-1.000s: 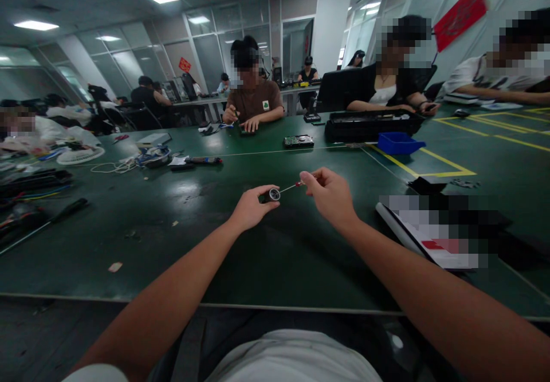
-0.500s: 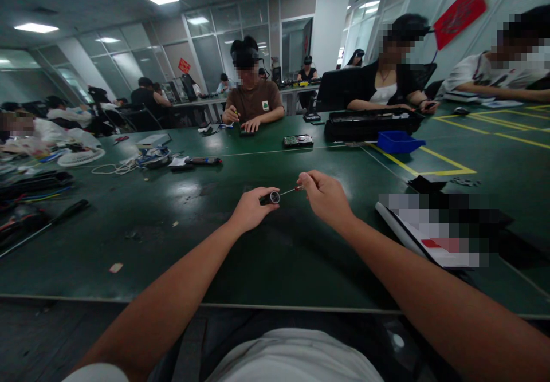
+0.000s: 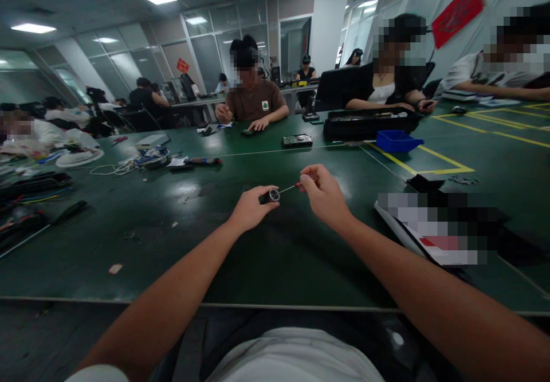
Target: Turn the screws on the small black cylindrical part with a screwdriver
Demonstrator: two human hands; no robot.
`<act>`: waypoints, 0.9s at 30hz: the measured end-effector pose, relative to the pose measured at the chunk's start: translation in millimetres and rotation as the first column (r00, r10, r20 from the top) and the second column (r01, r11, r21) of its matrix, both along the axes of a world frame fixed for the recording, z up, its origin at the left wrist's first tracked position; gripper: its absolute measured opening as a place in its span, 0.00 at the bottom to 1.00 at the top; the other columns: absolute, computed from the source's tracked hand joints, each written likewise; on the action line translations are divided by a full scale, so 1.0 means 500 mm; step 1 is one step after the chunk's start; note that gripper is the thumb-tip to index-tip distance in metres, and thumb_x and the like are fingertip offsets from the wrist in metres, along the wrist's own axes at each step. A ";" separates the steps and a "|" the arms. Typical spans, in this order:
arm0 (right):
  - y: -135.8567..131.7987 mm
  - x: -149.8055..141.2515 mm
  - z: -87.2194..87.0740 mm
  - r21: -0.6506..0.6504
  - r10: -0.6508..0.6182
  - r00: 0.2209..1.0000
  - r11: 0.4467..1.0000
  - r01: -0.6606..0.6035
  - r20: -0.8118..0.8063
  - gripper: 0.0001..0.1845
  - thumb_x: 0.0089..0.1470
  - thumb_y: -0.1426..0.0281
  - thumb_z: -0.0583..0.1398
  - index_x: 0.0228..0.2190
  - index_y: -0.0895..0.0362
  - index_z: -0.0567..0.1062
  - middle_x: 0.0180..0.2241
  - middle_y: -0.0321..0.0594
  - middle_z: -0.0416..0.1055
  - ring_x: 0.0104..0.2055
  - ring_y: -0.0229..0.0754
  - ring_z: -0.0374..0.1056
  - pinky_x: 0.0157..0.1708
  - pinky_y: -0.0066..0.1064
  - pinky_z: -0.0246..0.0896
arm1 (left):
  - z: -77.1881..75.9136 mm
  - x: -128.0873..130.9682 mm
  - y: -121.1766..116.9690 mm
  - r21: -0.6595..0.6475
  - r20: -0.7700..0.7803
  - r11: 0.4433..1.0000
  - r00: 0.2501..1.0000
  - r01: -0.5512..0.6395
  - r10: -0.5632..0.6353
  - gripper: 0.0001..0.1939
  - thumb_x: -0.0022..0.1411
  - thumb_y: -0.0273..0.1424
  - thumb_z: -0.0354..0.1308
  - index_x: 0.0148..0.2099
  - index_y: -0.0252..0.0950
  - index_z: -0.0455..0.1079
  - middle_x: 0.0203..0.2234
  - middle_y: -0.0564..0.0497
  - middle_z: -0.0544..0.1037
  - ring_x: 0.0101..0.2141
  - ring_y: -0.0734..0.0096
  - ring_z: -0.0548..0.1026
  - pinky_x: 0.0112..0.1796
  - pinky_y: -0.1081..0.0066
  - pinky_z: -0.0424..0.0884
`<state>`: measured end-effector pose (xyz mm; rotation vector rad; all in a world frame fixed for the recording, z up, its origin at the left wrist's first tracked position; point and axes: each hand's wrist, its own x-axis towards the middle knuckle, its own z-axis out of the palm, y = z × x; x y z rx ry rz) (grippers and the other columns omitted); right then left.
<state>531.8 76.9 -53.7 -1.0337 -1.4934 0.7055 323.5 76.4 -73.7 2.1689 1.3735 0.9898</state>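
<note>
1. Progress: screwdriver work is looking mid-step. Cylinder is already being held up, tool is already lining up with its end. No separated part is showing right beside it; whether anything inside is coming loose or going tight, can't tell, so the remaining amount is staying unclear.
2. Dark cylinder (image 3: 274,195): sitting above the counter (image 3: 206,256), silver-ringed end facing the wearer, at about 2 o'clock from the left hand (image 3: 251,207).
3. Left fingers are clamping around the cylinder, thumb below, forefinger above.
4. Red-handled screwdriver (image 3: 287,189): its shaft is pointing in from about 2 o'clock, tip reaching the ringed end; too small for telling whether it is seating.
5. Right hand (image 3: 324,190): fingers are closing on the screwdriver's handle, between 2 and 3 o'clock from the cylinder, apart from it.
6. Around the cylinder: hard drive (image 3: 297,140) is lying near 1 o'clock, blue bin (image 3: 397,141) is sitting at 2, paper scrap (image 3: 116,268) is lying at 8.
</note>
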 end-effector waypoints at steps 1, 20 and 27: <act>0.005 -0.001 -0.004 -0.018 0.020 0.996 1.000 -0.021 -0.082 0.10 0.58 0.59 0.58 0.35 0.52 0.70 0.30 0.37 0.72 0.32 0.42 0.69 0.36 0.37 0.65 | 0.002 0.001 0.000 0.007 0.001 1.000 1.000 -0.001 0.001 0.22 0.58 0.31 0.66 0.56 0.40 0.75 0.48 0.47 0.79 0.49 0.59 0.75 0.53 0.60 0.67; 0.009 -0.006 -0.012 -0.029 0.022 0.979 0.999 -0.028 -0.204 0.13 0.59 0.56 0.57 0.34 0.53 0.70 0.30 0.37 0.73 0.31 0.41 0.70 0.36 0.37 0.67 | 0.026 0.002 -0.007 0.058 -0.058 0.998 0.998 0.002 0.001 0.22 0.57 0.31 0.67 0.55 0.42 0.75 0.48 0.47 0.80 0.49 0.57 0.75 0.54 0.57 0.65; -0.016 0.002 0.017 0.005 -0.066 0.996 0.998 0.066 0.060 0.17 0.59 0.54 0.58 0.30 0.55 0.73 0.23 0.36 0.73 0.26 0.40 0.68 0.29 0.33 0.61 | 0.022 0.002 -0.006 0.073 -0.071 0.997 0.997 -0.016 0.021 0.22 0.57 0.30 0.67 0.55 0.40 0.75 0.48 0.47 0.80 0.48 0.59 0.76 0.53 0.59 0.66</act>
